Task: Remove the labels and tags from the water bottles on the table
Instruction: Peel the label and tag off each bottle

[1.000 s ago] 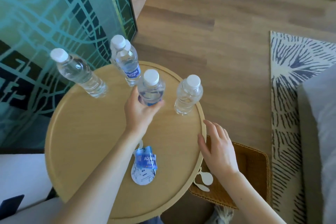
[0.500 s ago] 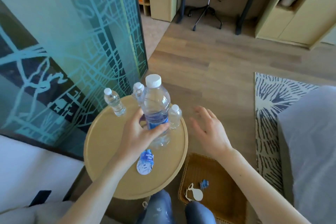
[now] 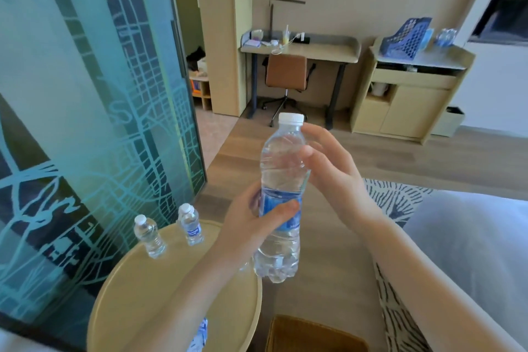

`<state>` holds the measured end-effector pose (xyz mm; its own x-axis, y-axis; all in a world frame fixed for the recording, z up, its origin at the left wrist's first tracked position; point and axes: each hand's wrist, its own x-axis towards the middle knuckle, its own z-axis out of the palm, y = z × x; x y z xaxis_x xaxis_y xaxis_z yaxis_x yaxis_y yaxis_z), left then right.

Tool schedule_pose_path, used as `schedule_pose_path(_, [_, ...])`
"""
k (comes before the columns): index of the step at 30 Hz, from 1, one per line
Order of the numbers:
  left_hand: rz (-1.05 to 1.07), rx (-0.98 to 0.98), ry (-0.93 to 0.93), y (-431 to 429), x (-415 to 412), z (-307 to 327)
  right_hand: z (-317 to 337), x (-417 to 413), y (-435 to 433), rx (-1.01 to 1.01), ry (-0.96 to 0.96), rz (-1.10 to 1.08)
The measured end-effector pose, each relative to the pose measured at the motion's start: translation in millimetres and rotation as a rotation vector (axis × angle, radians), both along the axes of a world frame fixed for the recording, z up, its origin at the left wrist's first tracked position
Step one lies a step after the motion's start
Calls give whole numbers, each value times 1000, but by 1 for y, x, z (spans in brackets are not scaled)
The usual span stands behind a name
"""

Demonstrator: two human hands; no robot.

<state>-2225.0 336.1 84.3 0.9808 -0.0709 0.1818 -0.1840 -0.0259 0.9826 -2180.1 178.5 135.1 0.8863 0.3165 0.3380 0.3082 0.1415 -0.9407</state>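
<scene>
At frame centre a bottle (image 3: 283,163) is being held upright by the left hand (image 3: 251,223), fingers curled round its blue label (image 3: 281,198). The right hand (image 3: 337,180) is being held loosely spread by the bottle's shoulder, gripping nothing. Label removal is judged to be starting: a label edge is needing to be pinched next. Lower left, a labelled bottle (image 3: 193,227) is waiting on the bench (image 3: 148,288).

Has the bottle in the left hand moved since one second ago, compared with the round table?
Yes, upward. It stood on the round table then; now the left hand holds the bottle raised, its base clear of the tabletop.
</scene>
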Motion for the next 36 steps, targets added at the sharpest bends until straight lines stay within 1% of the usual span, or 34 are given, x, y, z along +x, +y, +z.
schedule_pose_path(2, [-6,13,5,-15,2,1,3,-2,-7,-1,-4,-12])
schedule_pose_path(5, [0,62,26,-34,4,-5,0,-2,-17,-2,30,-110])
schedule_pose_path(7, [-2,60,45,-44,1,-7,-3,-2,-26,-1,39,-154])
schedule_pose_path(11, [-18,86,60,-54,0,-4,-2,1,-40,14,33,-166])
schedule_pose_path(15, [-101,86,38,-54,2,4,8,5,-50,82,32,-165])
schedule_pose_path(18, [-144,124,10,-54,4,9,12,8,-57,106,44,-171])
schedule_pose_path(19, [-151,122,7,-54,4,11,13,9,-59,117,52,-168])
schedule_pose_path(23, [-253,11,6,-55,5,15,15,10,-66,173,95,-162])
schedule_pose_path(26, [-283,-39,6,-57,5,16,13,11,-69,193,128,-171])
schedule_pose_path(29, [-296,-41,19,-58,6,14,11,11,-69,204,150,-188])
schedule_pose_path(31, [-253,-19,21,-60,7,11,10,10,-69,214,156,-193])
schedule_pose_path(33, [-114,14,4,-62,8,8,8,10,-68,222,164,-212])
schedule_pose_path(36, [91,66,-156,-64,7,5,5,10,-67,217,181,-264])
